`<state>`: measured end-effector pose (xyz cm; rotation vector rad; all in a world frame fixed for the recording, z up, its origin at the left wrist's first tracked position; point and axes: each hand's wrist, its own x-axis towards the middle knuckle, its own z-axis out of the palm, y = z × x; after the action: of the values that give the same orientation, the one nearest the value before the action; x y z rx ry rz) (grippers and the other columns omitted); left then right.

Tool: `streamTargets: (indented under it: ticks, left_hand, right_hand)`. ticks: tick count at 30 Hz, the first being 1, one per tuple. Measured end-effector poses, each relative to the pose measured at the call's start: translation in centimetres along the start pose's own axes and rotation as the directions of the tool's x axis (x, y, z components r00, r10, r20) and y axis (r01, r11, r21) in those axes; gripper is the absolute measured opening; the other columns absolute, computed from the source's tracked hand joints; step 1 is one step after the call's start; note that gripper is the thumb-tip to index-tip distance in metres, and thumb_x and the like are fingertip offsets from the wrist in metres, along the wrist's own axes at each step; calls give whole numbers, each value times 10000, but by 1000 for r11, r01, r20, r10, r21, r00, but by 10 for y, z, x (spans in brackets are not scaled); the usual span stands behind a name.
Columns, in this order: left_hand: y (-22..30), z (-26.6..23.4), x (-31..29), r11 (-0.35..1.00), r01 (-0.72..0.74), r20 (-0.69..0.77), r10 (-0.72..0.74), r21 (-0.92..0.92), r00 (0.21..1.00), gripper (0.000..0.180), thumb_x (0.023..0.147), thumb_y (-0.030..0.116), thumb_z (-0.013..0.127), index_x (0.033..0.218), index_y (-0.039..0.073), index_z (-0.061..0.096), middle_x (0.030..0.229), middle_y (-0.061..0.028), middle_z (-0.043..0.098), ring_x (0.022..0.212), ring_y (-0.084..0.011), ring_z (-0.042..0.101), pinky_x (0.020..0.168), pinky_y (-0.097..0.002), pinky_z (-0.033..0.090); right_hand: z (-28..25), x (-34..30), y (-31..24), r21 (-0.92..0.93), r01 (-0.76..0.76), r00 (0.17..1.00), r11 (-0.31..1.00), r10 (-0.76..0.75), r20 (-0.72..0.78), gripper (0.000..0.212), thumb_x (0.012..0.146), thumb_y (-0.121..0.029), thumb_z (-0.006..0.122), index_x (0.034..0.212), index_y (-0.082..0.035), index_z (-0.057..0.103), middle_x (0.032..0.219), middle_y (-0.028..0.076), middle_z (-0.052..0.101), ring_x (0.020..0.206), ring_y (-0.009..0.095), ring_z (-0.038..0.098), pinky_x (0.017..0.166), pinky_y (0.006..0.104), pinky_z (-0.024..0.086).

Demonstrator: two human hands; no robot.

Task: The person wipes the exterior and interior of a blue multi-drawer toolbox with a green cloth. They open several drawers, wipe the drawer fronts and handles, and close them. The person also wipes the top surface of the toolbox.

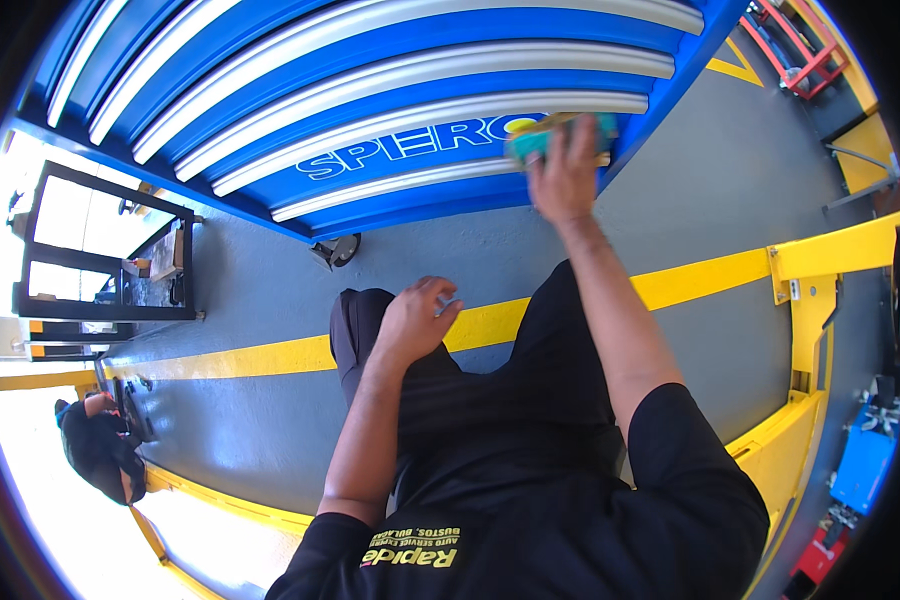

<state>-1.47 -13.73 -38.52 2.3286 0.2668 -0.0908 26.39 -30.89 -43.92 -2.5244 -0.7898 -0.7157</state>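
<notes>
A blue tool cabinet (430,180) with silver drawer handles stands in front of me. My right hand (568,180) is pressed to the right end of its lower drawers, closed on a green and yellow cloth (530,148). The cloth is blurred and partly hidden by the fingers, and it touches the drawer front beside large lettering. My left hand (415,320) hovers over my left knee, apart from the cabinet, its fingers curled. A small pale bluish bit shows at those fingers, too small to name.
Under the cabinet is a caster (342,250). A yellow line (490,325) crosses the grey floor. A black metal frame cart (105,265) stands at left, yellow steel lift parts (810,300) at right. A person (100,450) crouches at far left; a blue tool box (865,460) sits far right.
</notes>
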Motion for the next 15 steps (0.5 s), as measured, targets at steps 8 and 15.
streamTargets:
  ticks: [8,15]
  left_hand:
    - [8,-18,1,998,-58,12,58,-36,998,211,920,157,762,1062,5,722,1041,-172,747,911,-308,759,781,-413,594]
    - [-5,-35,-3,997,39,-170,-49,-62,984,176,935,124,759,1037,-14,722,980,-153,754,852,-258,742,777,-355,578]
  right_hand:
    - [9,-3,-57,18,149,989,989,-148,-22,690,1012,-382,596,1456,111,407,1661,401,153,1557,555,204,1279,587,233]
    - [22,21,-71,211,-347,904,914,386,-183,781,1007,-449,580,1525,97,371,1681,385,121,1580,528,162,1293,621,146]
